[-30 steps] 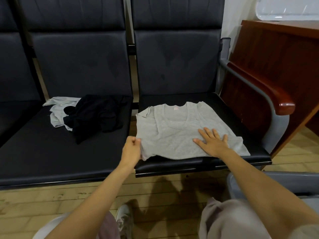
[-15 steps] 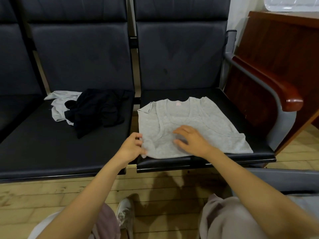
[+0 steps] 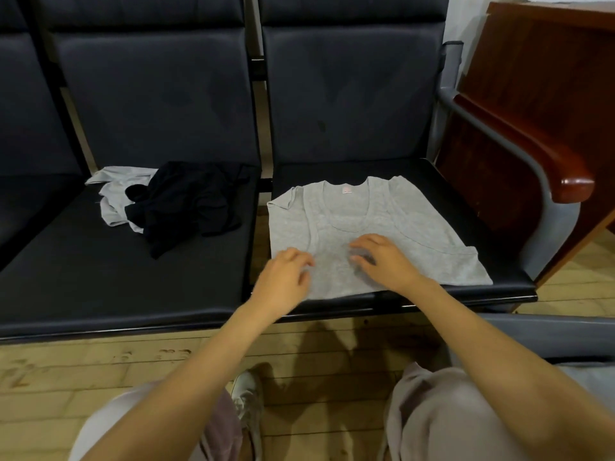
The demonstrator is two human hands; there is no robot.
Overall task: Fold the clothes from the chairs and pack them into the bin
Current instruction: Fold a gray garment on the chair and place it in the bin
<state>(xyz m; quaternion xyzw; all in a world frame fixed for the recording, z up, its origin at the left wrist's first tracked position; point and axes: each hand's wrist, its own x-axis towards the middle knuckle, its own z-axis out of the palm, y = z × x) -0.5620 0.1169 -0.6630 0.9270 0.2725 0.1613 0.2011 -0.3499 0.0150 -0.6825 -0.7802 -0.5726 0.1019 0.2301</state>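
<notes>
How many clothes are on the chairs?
3: grey top flat on the right seat; black garment and pale garment heaped on the next seat. More may hide underneath.

No writing can be read — the small pink tag (image 3: 346, 191) at the neckline of the light grey sleeveless top (image 3: 416, 241) is too blurred.

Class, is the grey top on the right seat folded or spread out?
Spread out flat, not folded: the grey top lies open on the seat, with its neckline, label and both shoulders showing.
</notes>
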